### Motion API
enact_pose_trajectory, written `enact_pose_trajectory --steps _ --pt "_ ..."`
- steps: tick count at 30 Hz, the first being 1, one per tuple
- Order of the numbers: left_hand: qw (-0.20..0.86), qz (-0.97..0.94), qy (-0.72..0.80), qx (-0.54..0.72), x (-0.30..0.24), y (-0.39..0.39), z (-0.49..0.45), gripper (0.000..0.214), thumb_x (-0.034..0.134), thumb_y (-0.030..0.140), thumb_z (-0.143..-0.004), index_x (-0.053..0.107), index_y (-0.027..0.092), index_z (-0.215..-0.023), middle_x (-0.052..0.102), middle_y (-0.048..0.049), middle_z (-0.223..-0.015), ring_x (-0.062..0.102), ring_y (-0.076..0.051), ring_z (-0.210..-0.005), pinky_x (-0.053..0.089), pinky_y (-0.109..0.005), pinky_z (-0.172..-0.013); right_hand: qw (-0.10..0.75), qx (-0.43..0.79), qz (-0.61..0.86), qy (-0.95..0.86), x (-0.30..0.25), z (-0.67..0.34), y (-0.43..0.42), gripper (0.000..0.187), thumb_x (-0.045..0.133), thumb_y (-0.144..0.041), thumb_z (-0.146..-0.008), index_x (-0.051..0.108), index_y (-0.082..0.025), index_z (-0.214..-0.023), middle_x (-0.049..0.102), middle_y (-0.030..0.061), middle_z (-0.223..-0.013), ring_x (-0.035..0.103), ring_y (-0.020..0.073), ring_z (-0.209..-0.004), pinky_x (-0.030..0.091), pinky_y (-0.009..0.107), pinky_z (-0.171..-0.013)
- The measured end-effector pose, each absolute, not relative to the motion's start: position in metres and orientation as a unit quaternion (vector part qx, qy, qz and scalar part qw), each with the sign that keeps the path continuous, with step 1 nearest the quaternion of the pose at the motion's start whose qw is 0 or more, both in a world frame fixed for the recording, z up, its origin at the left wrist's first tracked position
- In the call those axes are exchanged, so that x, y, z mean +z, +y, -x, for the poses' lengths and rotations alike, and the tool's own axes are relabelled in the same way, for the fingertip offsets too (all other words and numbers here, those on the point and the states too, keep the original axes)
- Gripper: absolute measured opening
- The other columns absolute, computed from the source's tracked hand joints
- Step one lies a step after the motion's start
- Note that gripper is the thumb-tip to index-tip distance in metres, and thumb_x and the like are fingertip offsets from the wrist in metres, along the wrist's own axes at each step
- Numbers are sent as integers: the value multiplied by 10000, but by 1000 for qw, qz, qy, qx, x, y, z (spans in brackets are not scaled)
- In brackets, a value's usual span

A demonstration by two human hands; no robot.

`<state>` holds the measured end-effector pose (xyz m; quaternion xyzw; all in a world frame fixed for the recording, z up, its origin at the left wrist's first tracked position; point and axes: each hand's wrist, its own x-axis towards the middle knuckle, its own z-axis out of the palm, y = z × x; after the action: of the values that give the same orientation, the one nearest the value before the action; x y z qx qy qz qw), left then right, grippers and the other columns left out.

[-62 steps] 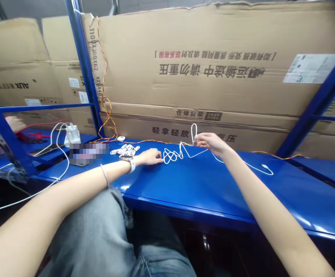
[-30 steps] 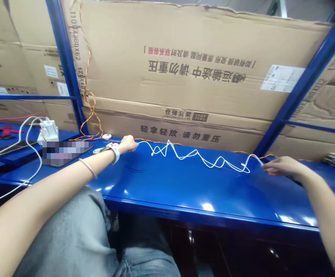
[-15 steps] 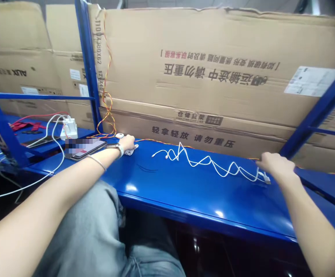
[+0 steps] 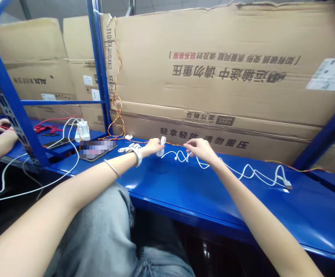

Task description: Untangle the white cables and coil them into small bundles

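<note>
Two hands sit mid-frame on the blue tabletop (image 4: pixel 242 215): the left hand (image 4: pixel 152 146) curls around a loop of white cable (image 4: pixel 162 147), while the right hand (image 4: pixel 201 149) has its fingertips (image 4: pixel 186 144) drawn together just above the cable's loose waves, which trail right to a plug (image 4: pixel 285 185).

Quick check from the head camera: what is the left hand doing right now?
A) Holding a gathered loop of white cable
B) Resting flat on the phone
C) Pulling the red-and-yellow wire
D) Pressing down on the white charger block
A. The left hand closes on a gathered loop of white cable, which stands up just beyond its fingers.
</note>
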<state>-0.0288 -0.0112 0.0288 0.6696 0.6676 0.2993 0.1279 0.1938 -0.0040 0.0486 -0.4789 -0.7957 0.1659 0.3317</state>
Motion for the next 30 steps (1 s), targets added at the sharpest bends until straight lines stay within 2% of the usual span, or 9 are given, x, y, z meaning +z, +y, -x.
enact_pose_trajectory --steps 2,5,8,12,20,23,27,30 --pt "149 -672 655 313 27 -15 14 208 552 320 -840 638 131 -836 713 -86 -833 645 -160 -695 459 -227 -611 357 265 464 -766 38 -181 1 283 624 -438 -827 685 -164 -792 703 78 -718 604 161 -515 461 286 -535" --pt "169 -697 608 340 21 -20 1 203 598 336 -818 615 135 -847 700 -71 -798 630 -151 -677 449 -229 -598 372 360 442 -733 25 -172 3 358 668 -509 -785 669 -151 -764 699 84 -734 600 143 -530 435 248 -483" --pt "155 -717 574 364 18 -25 -5 211 657 339 -775 582 142 -785 677 -68 -767 615 -152 -680 438 -235 -604 367 412 406 -729 16 -171 0 391 722 -533 -718 683 -145 -740 690 76 -714 598 133 -565 419 221 -480" --pt "153 -726 560 369 21 -33 -10 163 688 246 -719 573 144 -770 668 -63 -772 612 -159 -691 429 -241 -598 361 444 383 -725 10 -173 -3 348 746 -495 -687 707 -157 -762 690 51 -698 612 138 -635 437 214 -528" --pt "130 -755 535 356 23 -34 -10 177 708 241 -658 592 144 -751 651 -32 -742 598 -166 -701 424 -246 -601 339 410 395 -749 6 -176 -2 401 712 -570 -677 709 -169 -670 664 39 -623 593 140 -605 450 256 -576" --pt "202 -744 521 367 24 -36 -8 243 712 245 -657 604 135 -844 669 -48 -834 598 -154 -730 416 -228 -588 352 383 394 -758 7 -177 -3 431 700 -592 -669 693 -162 -634 638 36 -581 565 138 -573 428 262 -561" --pt "339 -720 474 377 31 -43 -8 295 636 202 -733 595 106 -1010 673 -95 -969 598 -129 -716 402 -206 -544 377 378 376 -758 9 -179 -3 418 703 -571 -665 664 -157 -621 615 33 -578 537 134 -557 419 267 -563" --pt "378 -707 462 380 34 -46 -9 334 621 172 -750 576 95 -1072 670 -106 -974 588 -112 -674 389 -194 -524 402 374 354 -757 10 -179 -4 404 718 -562 -653 638 -166 -636 601 20 -579 529 135 -556 424 269 -568"
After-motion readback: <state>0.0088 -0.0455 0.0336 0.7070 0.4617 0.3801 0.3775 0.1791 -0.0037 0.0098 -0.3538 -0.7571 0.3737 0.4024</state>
